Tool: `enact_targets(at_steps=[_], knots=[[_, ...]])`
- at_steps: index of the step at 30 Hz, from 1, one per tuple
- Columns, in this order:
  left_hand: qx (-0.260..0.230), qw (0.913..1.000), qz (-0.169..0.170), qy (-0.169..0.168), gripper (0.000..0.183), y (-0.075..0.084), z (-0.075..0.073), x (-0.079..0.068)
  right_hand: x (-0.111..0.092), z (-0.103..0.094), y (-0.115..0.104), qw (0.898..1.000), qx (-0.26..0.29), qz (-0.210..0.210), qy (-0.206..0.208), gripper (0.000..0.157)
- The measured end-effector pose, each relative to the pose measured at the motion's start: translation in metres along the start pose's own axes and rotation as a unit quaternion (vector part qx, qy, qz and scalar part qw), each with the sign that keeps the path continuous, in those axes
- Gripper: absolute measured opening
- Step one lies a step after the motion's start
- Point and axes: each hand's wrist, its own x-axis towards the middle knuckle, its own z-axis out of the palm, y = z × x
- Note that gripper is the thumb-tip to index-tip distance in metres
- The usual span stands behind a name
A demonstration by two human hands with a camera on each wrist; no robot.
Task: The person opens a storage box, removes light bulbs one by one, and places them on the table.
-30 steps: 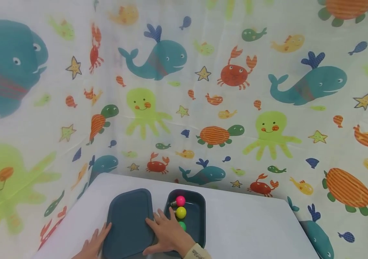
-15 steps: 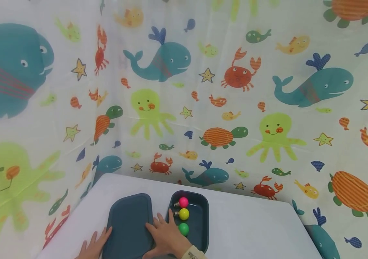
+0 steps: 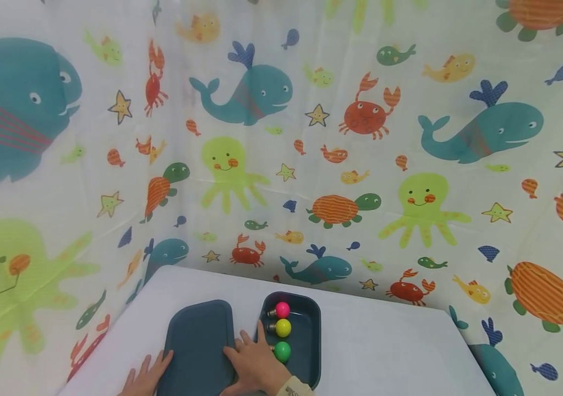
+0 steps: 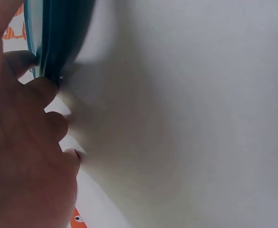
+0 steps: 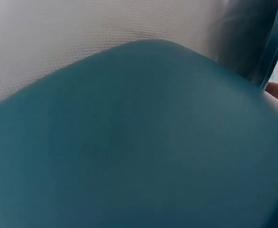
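A dark blue rounded rectangular tray-like piece (image 3: 197,346) lies at the lower left of the table in the head view. My left hand (image 3: 146,376) is at its left edge, fingers outstretched; the left wrist view shows fingertips (image 4: 44,89) right at the rim. Spread fingers of my right hand (image 3: 256,364) reach its right edge and overlap the wall of a dark blue box (image 3: 306,333) beside it. In that box sit three light bulbs, a pink one (image 3: 283,310), a yellow one (image 3: 283,328) and a green one (image 3: 282,352). A teal surface (image 5: 139,142) fills the right wrist view.
A white table (image 3: 385,352) extends to the right of the box. Behind and to the left hangs a white curtain (image 3: 281,236) printed with whales, crabs, octopuses and turtles.
The tray-like piece has shifted slightly toward me, and more of the green bulb now shows. Both hands keep nearly the same places at its edges. The head view has turned a little.
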Motion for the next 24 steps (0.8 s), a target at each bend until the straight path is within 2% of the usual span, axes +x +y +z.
enact_targets(at_steps=[6,11,20,24], knots=[[0.012,0.9996,0.005,0.024,0.116,-0.0009,0.0054,-0.0015,0.0002,0.0013,-0.0037,1.000,-0.024,0.005,0.004,0.082],[-0.004,0.9998,0.009,0.019,0.116,-0.0017,0.0057,-0.0004,-0.0017,-0.0003,-0.0046,1.000,-0.025,0.002,0.009,0.079],[-0.002,0.9998,0.008,0.017,0.117,-0.0001,0.0022,-0.0008,-0.0017,-0.0026,-0.0045,0.999,-0.028,-0.001,0.015,0.077],[-0.024,0.9996,0.010,0.005,0.120,0.0014,-0.0027,-0.0008,0.0009,-0.0069,-0.0032,1.000,-0.018,0.000,0.002,0.077]])
